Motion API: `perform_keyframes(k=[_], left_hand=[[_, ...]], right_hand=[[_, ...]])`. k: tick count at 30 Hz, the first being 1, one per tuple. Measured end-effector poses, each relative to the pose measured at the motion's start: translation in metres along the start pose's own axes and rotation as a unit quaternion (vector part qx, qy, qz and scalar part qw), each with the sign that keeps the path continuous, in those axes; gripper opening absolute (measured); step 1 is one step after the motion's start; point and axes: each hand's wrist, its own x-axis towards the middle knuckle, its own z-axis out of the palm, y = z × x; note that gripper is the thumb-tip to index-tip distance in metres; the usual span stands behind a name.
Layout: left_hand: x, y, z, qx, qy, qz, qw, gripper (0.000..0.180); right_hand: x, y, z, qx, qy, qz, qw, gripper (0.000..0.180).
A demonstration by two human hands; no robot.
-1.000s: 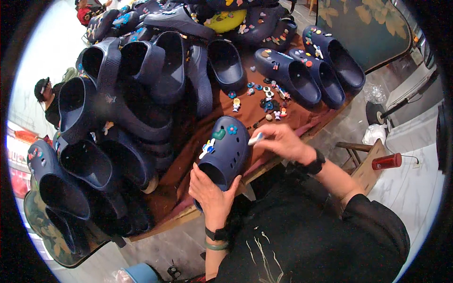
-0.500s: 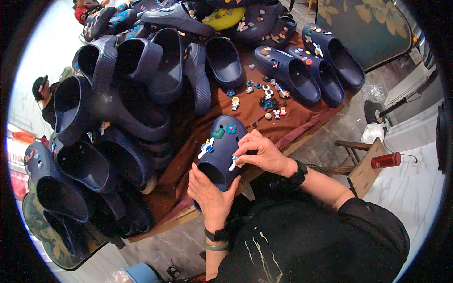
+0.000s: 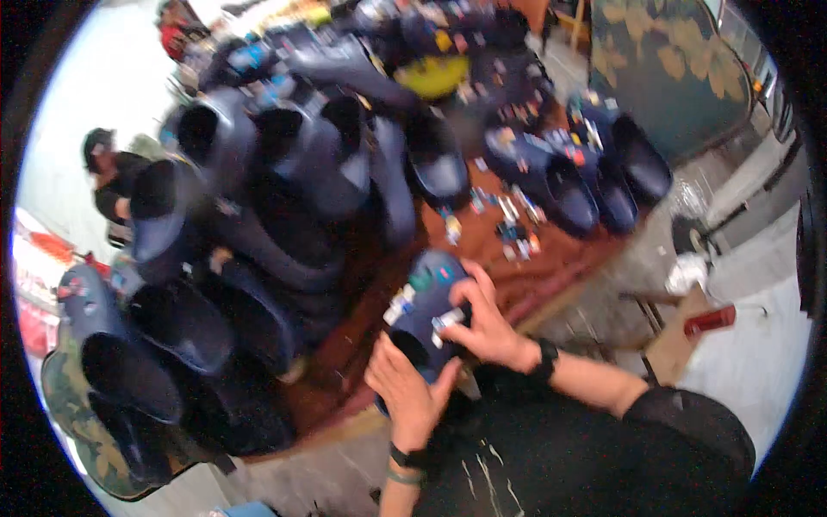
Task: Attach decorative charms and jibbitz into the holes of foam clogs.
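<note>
A dark blue clog (image 3: pixel 424 320) is tilted up in front of me over the table's near edge. My left hand (image 3: pixel 409 388) is wrapped round its heel end, thumb on the near right side. My right hand (image 3: pixel 493 323) grips the right side of the upper, its thumb by a small white charm (image 3: pixel 448 321) on that side. On the upper sit a green charm (image 3: pixel 419 282), a blue flower charm (image 3: pixel 444 275) and a white figure charm (image 3: pixel 399 304). The picture is blurred, so the charm's exact seating cannot be told.
Loose charms (image 3: pixel 517 233) lie on the brown cloth (image 3: pixel 482 185) beyond the clog. Blue clogs (image 3: pixel 164 323) are heaped at left; decorated clogs (image 3: pixel 573 194) stand at far right. A person (image 3: pixel 108 177) is beyond the heap. At right are a wooden stool (image 3: pixel 685 323) and red cylinder (image 3: pixel 710 321).
The view has shifted, so everything appears lower and further right. My right hand has gone from pinching the white charm to spreading its fingers along the clog's side. The left hand keeps its hold.
</note>
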Motion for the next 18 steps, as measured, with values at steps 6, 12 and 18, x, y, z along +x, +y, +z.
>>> perform_keyframes(k=[6,12,18], left_hand=[[0.001,0.006,0.003,0.059,0.067,0.005,0.996,0.109],[-0.004,0.007,0.009,-0.012,0.070,-0.025,0.997,0.109],[-0.002,0.011,0.010,-0.168,0.102,0.047,0.979,0.048]], right_hand=[[-0.014,-0.011,-0.008,-0.026,0.069,-0.038,0.997,0.017],[-0.006,-0.008,-0.025,-0.156,0.035,-0.214,0.964,0.014],[-0.016,-0.011,-0.022,-0.060,0.015,-0.119,0.991,0.012]])
